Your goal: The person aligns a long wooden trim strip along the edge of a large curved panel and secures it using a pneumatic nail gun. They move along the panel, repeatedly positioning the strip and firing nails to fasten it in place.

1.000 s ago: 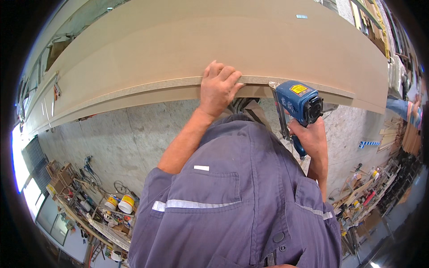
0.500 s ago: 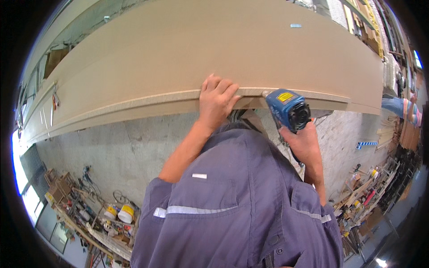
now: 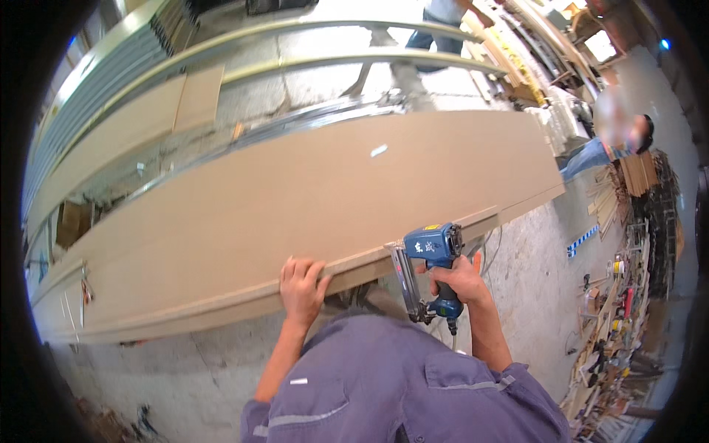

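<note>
A long brown board [image 3: 310, 196] lies across in front of me, with a narrow wooden strip [image 3: 221, 301] running along its near edge. My left hand [image 3: 301, 288] presses on that strip, fingers bent over the top and thumb at its near side. In my right hand [image 3: 465, 282] is a blue nail gun [image 3: 434, 242], gripped by its handle. Its nose is at the strip, to the right of my left hand; whether it touches is unclear. The dark magazine [image 3: 406, 284] hangs down toward me.
A small pale piece [image 3: 379, 150] lies on the board, and pliers [image 3: 86, 288] lie at its left end. Long rails [image 3: 295, 63] stand beyond. One person [image 3: 607, 144] is at the right, another [image 3: 439, 33] at the far side. Timber and clutter [image 3: 613, 317] fill the right.
The view has tilted up and turned, showing more beyond the board. The nail gun is turned so its side and magazine show. My left hand stays on the strip.
</note>
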The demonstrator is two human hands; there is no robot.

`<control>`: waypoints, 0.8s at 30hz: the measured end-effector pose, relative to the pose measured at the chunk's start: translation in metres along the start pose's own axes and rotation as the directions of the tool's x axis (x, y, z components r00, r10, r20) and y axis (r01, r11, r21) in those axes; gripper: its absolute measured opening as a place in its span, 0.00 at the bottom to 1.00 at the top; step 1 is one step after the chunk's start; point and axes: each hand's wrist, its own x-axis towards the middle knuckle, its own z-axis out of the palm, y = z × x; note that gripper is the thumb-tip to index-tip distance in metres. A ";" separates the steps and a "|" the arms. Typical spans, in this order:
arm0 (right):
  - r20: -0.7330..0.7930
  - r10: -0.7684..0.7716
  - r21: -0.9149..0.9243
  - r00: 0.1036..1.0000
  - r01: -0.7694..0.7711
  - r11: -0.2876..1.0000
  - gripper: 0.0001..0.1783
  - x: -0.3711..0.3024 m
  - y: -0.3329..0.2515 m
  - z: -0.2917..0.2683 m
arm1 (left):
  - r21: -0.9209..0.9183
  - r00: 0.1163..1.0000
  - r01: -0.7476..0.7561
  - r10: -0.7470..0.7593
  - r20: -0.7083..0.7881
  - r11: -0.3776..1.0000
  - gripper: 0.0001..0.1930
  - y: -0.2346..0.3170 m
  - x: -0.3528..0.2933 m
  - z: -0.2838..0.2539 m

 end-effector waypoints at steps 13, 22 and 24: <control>-0.025 0.006 0.115 1.000 -0.003 0.993 0.13 0.145 -0.012 -0.131 | -0.027 0.991 0.128 -0.127 0.035 0.991 0.16 0.010 0.008 0.013; -0.168 -0.257 -0.584 0.952 0.115 0.804 0.28 0.195 0.001 -0.165 | -0.075 0.977 0.182 -0.172 0.124 0.980 0.14 0.020 0.020 0.015; -0.166 -0.239 -0.628 0.957 0.084 0.773 0.29 0.201 0.002 -0.169 | -0.072 0.982 0.169 -0.162 0.099 0.983 0.11 0.024 0.025 0.021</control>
